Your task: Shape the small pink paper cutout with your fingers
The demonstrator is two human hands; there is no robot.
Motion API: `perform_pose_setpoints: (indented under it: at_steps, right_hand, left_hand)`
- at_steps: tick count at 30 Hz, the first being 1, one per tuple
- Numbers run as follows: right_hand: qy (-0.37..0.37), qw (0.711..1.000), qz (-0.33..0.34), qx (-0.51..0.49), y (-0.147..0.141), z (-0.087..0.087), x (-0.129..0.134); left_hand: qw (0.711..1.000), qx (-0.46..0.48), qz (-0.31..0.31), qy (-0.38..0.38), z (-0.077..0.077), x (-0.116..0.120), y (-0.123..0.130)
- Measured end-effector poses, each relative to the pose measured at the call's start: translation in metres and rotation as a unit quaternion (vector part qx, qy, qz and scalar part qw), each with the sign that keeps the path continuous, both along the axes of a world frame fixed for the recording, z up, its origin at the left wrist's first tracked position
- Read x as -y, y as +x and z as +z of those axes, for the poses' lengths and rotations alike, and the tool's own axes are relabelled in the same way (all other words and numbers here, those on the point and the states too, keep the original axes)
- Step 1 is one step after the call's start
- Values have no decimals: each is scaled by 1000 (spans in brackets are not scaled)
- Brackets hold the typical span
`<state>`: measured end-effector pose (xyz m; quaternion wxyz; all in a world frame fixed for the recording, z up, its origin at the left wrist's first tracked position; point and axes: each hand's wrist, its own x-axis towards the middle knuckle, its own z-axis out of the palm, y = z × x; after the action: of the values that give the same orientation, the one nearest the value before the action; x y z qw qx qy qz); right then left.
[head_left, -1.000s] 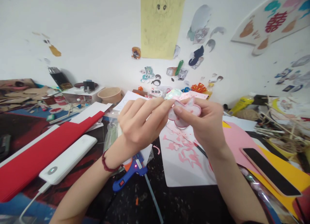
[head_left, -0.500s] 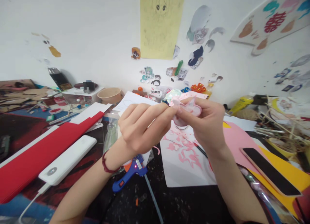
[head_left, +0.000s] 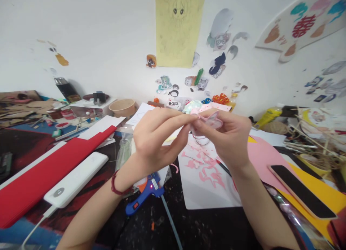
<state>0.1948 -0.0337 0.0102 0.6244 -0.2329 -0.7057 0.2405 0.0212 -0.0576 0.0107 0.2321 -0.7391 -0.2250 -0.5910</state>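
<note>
A small pink-edged cutout (head_left: 209, 121) with a translucent, shiny face is pinched between my two hands, above a white sheet. My left hand (head_left: 158, 134) grips its left edge with the fingertips, and my right hand (head_left: 229, 138) holds it from the right with thumb and fingers. The fingers hide part of the cutout. A thin dark loop (head_left: 202, 140) hangs just below it. Under my right wrist, pink paper scraps (head_left: 205, 174) lie on the white sheet (head_left: 205, 196), with a thin dark-handled brush (head_left: 223, 167) at its edge.
A blue glue gun (head_left: 146, 194) lies below my left wrist. To the left are a white power bank (head_left: 75, 179) and red card (head_left: 51, 167). To the right lie pink card (head_left: 265, 159), yellow card (head_left: 321, 196) and a black sanding file (head_left: 300, 191). Stickers cover the wall behind.
The cutout has tilted and now shows more edge-on. My hands have drawn closer together around it, and my left hand's fingers have shifted along its edge.
</note>
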Motion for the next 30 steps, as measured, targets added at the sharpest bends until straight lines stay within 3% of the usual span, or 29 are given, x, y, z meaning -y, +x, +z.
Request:
perform_pose_setpoints:
  at_steps: [4,11,17,21,25,30]
  right_hand:
    - [-10,1000,-4,-8,0,0,1]
    - [-19,1000,-21,0,1,0,0]
    - [-15,1000,-19,-1,0,1,2]
    - [-21,999,-26,-8,1,-1,2]
    - [-38,999,-15,-18,3,-3,0]
    - [-43,999,3,-16,4,-1,-2]
  left_hand:
    - [998,-24,11,52,-1,-3,-3]
    - [998,38,-51,30,-4,-5,-3]
    - [994,-9,60,92,-5,-10,-2]
    - [980,-55,100,161,-5,-10,-3]
    - [975,-70,117,175,-5,-9,-4]
    - [979,-76,91,166,-1,-7,-6]
